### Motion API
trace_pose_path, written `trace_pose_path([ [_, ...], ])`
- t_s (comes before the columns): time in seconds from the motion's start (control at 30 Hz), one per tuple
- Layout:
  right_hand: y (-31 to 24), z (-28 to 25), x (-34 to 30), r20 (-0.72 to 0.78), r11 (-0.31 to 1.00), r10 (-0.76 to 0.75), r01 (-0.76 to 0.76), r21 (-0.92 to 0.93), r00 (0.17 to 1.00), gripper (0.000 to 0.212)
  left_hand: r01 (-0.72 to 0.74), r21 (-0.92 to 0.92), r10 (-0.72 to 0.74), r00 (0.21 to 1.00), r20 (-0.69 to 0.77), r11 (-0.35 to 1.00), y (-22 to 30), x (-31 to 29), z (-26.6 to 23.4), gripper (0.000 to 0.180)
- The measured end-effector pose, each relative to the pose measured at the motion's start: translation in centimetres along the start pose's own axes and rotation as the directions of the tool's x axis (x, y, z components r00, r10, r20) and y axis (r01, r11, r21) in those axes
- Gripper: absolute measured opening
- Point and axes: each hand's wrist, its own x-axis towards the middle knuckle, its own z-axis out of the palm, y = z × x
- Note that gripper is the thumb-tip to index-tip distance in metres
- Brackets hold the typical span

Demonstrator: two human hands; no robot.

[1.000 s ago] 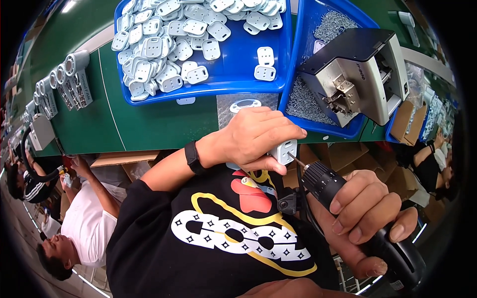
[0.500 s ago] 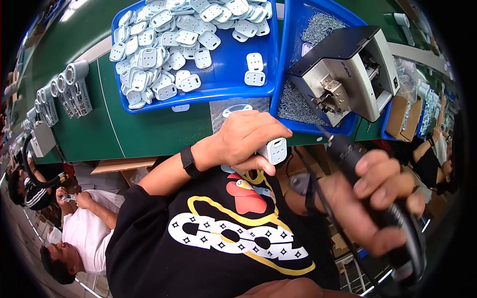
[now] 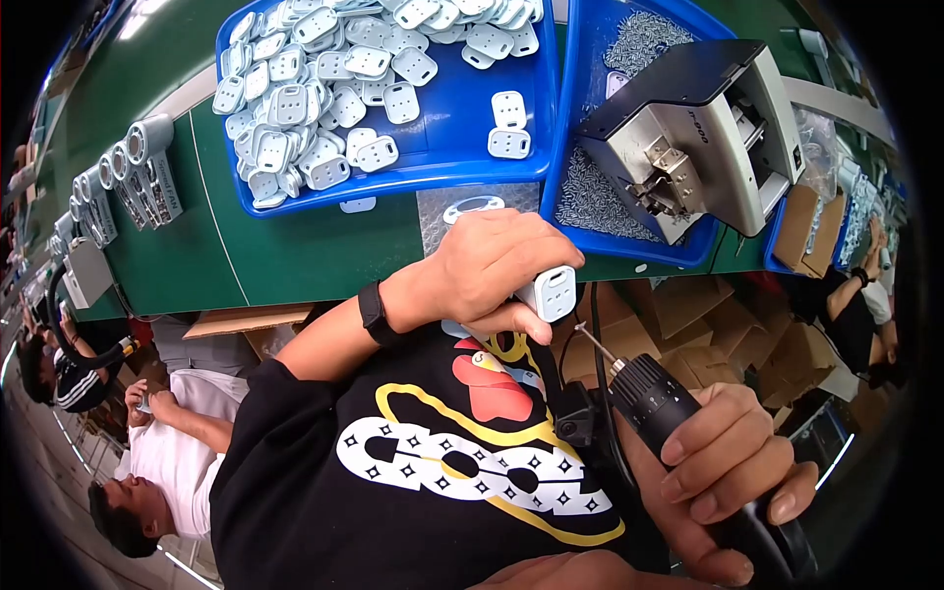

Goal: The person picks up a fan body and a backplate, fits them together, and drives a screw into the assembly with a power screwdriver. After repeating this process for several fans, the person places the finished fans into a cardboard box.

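My left hand (image 3: 492,270) is closed round a pale blue-white housing (image 3: 553,293), its end plate with several small holes and a slot facing right. Most of the housing is hidden by the palm. In my right hand (image 3: 723,462) is a black electric screwdriver (image 3: 654,398), its thin bit angled up and left. At the bit's tip sits what looks like a small screw (image 3: 580,327), just below right of the end plate and apart from it. Beyond my left hand, a white oval-shaped part (image 3: 474,206) lies on bubble wrap (image 3: 433,224).
A blue tray (image 3: 462,162) holds many pale plates. Right of it, another blue tray (image 3: 557,177) contains loose screws and a screw feeder (image 3: 693,147). Grey-white fan bodies (image 3: 147,167) stand on the green table (image 3: 295,256) at left. Cardboard boxes (image 3: 698,315) lie below; a co-worker (image 3: 187,433) sits left.
My right hand has brought the screwdriver left and down from beside the screw feeder, so its tip is now close to the housing. My left hand stays nearly in place.
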Motion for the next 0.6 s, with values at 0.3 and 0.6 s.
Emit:
trace_pose_path([
  [0.3, 1.7, -0.5, 0.6, -0.101, 0.993, -0.067, 0.057, -0.098, 0.993, 0.05, 0.045, -0.003, -0.045, 0.999, 0.008, 0.999, 0.5, -0.1, -0.1, 0.066],
  [0.6, 7.6, -6.0, 3.3, -0.227, 0.978, -0.015, -0.033, -0.207, 0.974, 0.048, 0.026, -0.012, -0.026, 1.0, 0.009, 1.0, 0.2, 0.5, 0.3, 0.064],
])
